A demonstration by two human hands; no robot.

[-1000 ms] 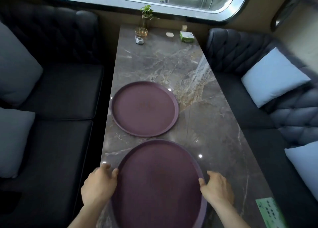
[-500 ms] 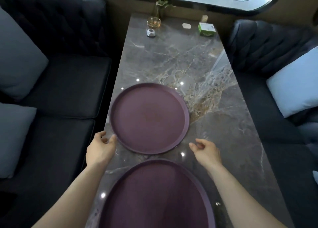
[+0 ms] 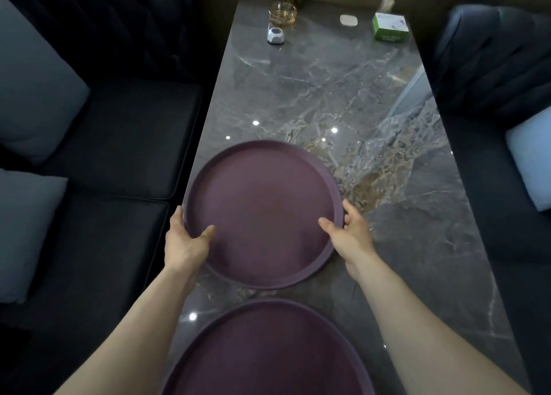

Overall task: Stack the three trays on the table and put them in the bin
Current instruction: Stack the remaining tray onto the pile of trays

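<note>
Now both hands grip the far tray (image 3: 262, 212), a round purple one at the centre of the frame, lying on the marble worktop (image 3: 343, 90). The left hand (image 3: 186, 242) holds its left rim, thumb laid over the inside and fingers (image 3: 178, 215) curled along the outer edge. The right hand (image 3: 348, 233) holds the right rim the same way, thumb inside, fingers (image 3: 350, 211) wrapped round the outside. Whether the tray is lifted or flat on the worktop cannot be told. A near tray (image 3: 268, 353), also purple, fills the bottom centre of the frame, apart from the far one, between the two forearms. Only these two trays show. At the top of the frame stand a glass dish (image 3: 282, 14), a small white gadget (image 3: 275, 35), a white pad (image 3: 349, 21) and a green box (image 3: 390, 27). Dark sofas (image 3: 119, 132) flank the worktop, with pale cushions (image 3: 35, 90) on them.
</note>
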